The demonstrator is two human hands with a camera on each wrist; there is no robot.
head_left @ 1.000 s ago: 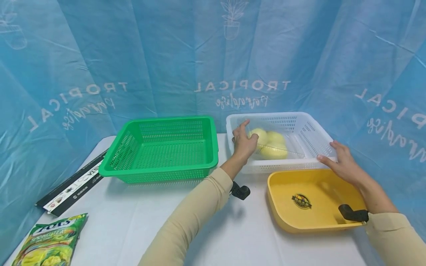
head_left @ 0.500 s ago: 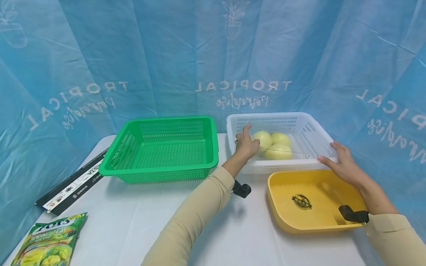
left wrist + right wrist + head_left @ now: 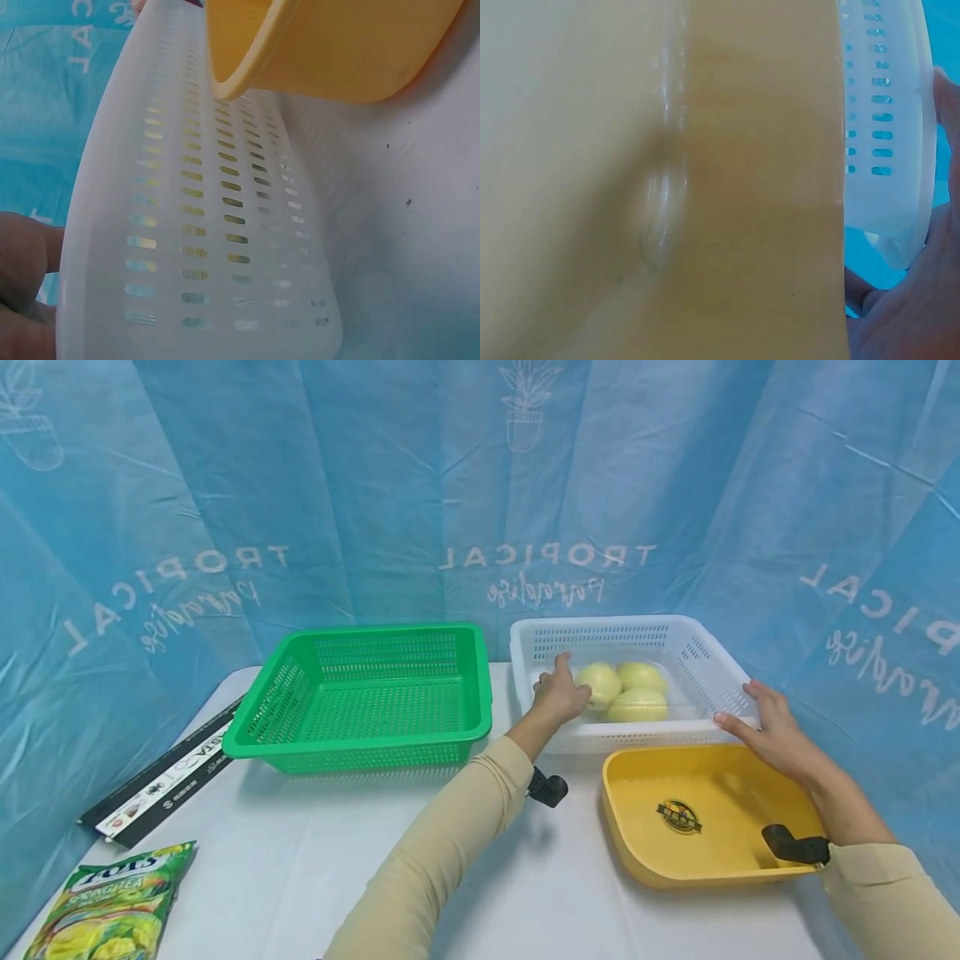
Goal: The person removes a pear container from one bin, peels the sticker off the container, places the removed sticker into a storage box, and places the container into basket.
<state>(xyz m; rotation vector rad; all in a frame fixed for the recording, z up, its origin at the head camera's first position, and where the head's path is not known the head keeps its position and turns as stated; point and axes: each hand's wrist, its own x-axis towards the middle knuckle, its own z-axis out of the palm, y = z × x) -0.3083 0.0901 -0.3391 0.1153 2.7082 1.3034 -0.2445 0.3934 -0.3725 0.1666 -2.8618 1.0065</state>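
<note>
A clear plastic container (image 3: 681, 713) lies in the white perforated basket (image 3: 712, 672). Three pale yellow-green round fruits (image 3: 637, 705) show through it. My left hand (image 3: 559, 695) reaches over the basket's front left corner and holds the container's left end, its thumb beside the nearest fruit. Part of that hand (image 3: 26, 281) appears past the basket's rim in the left wrist view. At the front right corner, my right hand (image 3: 780, 735) grips the basket, thumb over the front rim and fingers along the right one. In the right wrist view this hand (image 3: 911, 315) is partly cut off.
Directly in front of the white basket stands a yellow basin (image 3: 637, 827) with a round label, beneath my right wrist. A green perforated basket (image 3: 390, 710) is to the left. Farther left lie a long black box (image 3: 168, 777) and a green candy bag (image 3: 112, 902). Blue curtains enclose the table.
The clear container with the fruits has come down and slightly right into the white basket, its left end lowered by my left hand. My right hand has stayed on the basket corner.
</note>
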